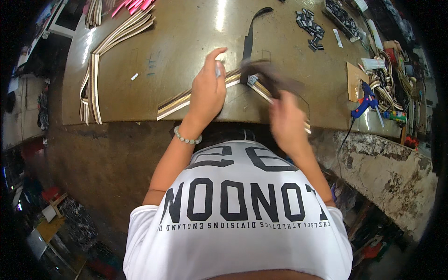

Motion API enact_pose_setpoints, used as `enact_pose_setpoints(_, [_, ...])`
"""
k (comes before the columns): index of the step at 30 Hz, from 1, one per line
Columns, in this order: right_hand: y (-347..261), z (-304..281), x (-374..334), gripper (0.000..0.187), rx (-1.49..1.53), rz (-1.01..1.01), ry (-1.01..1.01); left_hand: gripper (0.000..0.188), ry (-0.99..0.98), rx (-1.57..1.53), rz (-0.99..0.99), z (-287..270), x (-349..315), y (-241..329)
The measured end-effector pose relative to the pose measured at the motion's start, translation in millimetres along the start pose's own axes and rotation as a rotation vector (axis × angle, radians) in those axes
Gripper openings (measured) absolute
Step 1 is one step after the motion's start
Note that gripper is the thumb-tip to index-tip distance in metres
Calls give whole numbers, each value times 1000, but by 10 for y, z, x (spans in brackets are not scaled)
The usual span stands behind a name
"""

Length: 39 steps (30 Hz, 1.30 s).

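Note:
A striped band [175, 106] in cream, brown and black lies along the near part of the table. It bends at a black strip [248, 44], which runs away up the tabletop and curls at its far end. My left hand [209, 91], a beaded bracelet at its wrist, is over the band's left stretch with its index finger extended. My right hand [285, 116] is smeared by motion near the band's right stretch [260, 89]. Just above its fingers is a blurred dark brown shape [277, 77], whose kind I cannot make out. A small grey piece [252, 79] sits at the bend.
More striped bands [93, 88] lie bundled at the left of the table [186, 37]. Small black pieces [309, 28] are heaped at the far right, beside a filled tray [343, 18]. A blue glue gun [366, 100] with a trailing cord lies at the right edge.

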State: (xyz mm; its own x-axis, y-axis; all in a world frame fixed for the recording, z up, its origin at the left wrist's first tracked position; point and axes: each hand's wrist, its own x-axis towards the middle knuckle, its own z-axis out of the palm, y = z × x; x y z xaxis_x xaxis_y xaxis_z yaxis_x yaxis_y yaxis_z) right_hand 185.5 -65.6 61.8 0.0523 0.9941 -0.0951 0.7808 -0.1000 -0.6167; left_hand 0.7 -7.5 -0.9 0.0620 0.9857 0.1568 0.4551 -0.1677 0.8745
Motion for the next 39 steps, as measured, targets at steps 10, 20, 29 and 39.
enact_pose_setpoints(10, [-26, 140, 33, 39, -60, -38, -107, 27, 47, -143, -33, -15, 13, -9])
enact_pose_setpoints(20, [1050, -538, 75, 54, -129, 227, 581, 36, 28, 462, 123, 263, -24, 153])
enact_pose_setpoints(29, [1263, -675, 13, 39, -461, 134, 636, 24, 14, 422, 160, 7, -95, 149])
enact_pose_setpoints(39, [-777, -633, 8, 32, 1763, -1179, -686, 22, -228, 200, 59, -275, 94, 92])
